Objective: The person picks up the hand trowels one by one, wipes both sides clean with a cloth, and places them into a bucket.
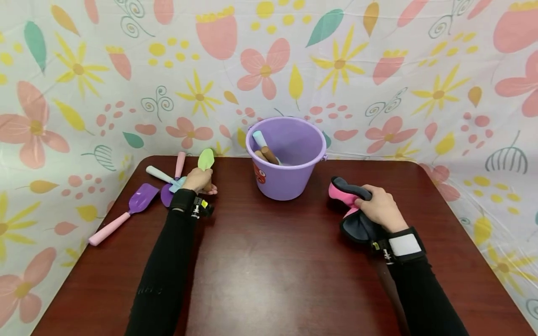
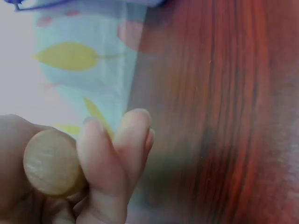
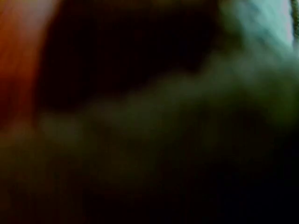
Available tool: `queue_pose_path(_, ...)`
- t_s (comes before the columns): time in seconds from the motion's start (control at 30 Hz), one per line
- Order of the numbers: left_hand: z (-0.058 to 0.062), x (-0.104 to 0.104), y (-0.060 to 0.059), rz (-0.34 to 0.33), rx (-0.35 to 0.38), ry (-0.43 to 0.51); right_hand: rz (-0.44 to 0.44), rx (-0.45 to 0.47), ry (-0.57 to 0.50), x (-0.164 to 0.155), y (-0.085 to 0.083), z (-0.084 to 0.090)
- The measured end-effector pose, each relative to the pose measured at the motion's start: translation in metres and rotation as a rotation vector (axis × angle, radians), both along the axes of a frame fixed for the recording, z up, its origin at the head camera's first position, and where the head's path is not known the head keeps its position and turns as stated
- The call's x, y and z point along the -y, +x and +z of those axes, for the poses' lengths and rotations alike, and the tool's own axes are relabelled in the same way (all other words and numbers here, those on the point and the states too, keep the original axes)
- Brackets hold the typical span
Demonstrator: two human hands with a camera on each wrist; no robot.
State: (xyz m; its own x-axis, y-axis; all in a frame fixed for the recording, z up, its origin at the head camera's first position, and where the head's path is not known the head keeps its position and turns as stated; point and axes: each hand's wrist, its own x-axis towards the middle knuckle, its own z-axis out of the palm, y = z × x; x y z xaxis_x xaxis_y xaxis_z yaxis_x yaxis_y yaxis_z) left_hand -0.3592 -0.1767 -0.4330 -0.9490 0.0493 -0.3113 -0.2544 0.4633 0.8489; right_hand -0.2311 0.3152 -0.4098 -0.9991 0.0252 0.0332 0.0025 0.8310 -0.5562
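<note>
I note left hand (image 1: 198, 179) clamped on green spoon (image 1: 206, 159), far left of tabletop (image 1: 269, 261). Right hand (image 1: 378, 207) grips pink-grey glove (image 1: 349, 193), right. Advice: lift spoon clear of purple bucket (image 1: 290, 158) rim.

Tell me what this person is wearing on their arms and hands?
Both arms are in long black sleeves that reach to the wrists. The left hand and right hand are bare, with no gloves. Each wrist carries a black strap: the left strap has a small dark device with a yellow mark, and the right strap has a white rectangular patch.
</note>
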Motion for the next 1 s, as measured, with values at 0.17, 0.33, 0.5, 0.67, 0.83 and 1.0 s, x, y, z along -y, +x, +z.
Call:
queue_pose_path(0.17, 0.006, 0.001, 0.023, -0.061, -0.097, 0.067, 0.03, -0.049, -0.079, -0.002, 0.012, 0.011)
queue_pose_path(0.33, 0.013, 0.004, 0.045, -0.15, -0.18, 0.08, 0.064, -0.115, -0.152, 0.003, 0.024, 0.027)
queue_pose_path(0.5, 0.022, 0.011, 0.067, -0.2, -0.276, -0.038, 0.05, -0.189, -0.148, 0.013, 0.032, 0.046)
queue_pose_path(0.67, 0.039, 0.02, 0.083, -0.233, -0.346, -0.153, 0.029, -0.278, -0.151, 0.024, 0.036, 0.065)
queue_pose_path(0.83, 0.059, 0.031, 0.094, -0.303, -0.373, -0.24, 0.04, -0.371, -0.187, 0.038, 0.042, 0.082)
queue_pose_path(1.0, 0.077, 0.027, 0.104, -0.386, -0.402, -0.276, 0.051, -0.462, -0.212, 0.054, 0.046, 0.095)
